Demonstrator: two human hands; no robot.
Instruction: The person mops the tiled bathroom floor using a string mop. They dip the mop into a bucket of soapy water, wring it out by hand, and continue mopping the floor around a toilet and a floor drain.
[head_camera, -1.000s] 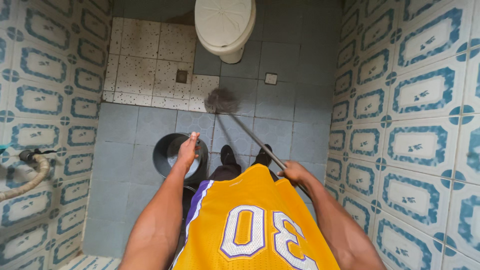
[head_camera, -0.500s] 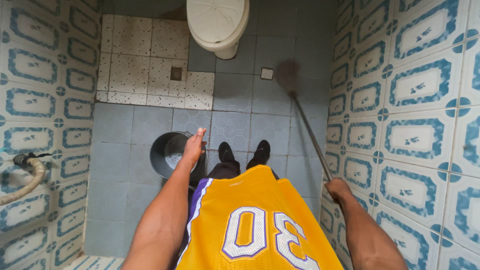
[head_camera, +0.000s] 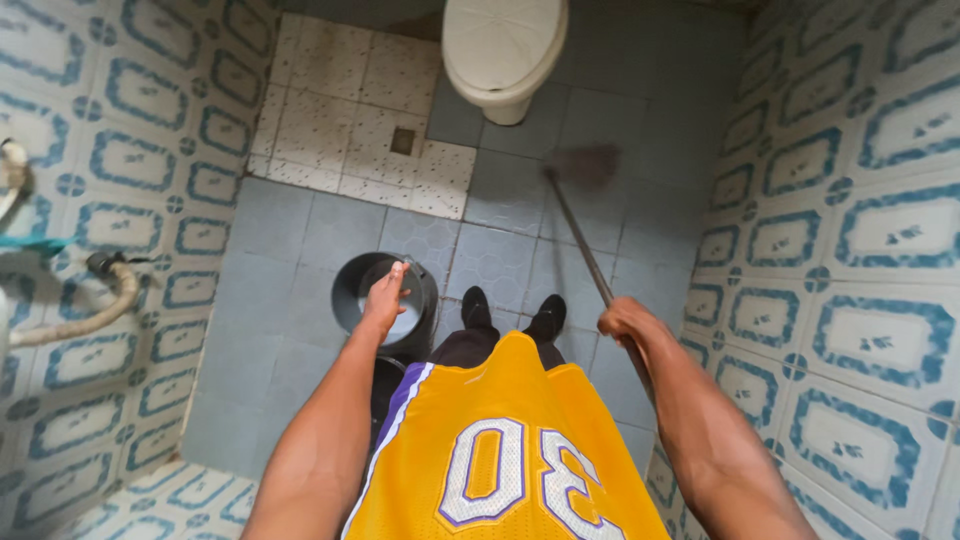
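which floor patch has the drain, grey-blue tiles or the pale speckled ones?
The pale speckled tiles, far left beside the toilet; the square drain sits there.

Broom head (head_camera: 585, 165) is just a motion-blurred smudge, can't make out bristles at all. The right hand (head_camera: 625, 322) covers the upper stick, and the left hand (head_camera: 383, 300) blocks part of the bucket (head_camera: 350, 285), so what's inside is anyone's guess. Toilet (head_camera: 503, 45) is chopped off by the top edge. Hose (head_camera: 75, 318) on the left wall runs out of view.
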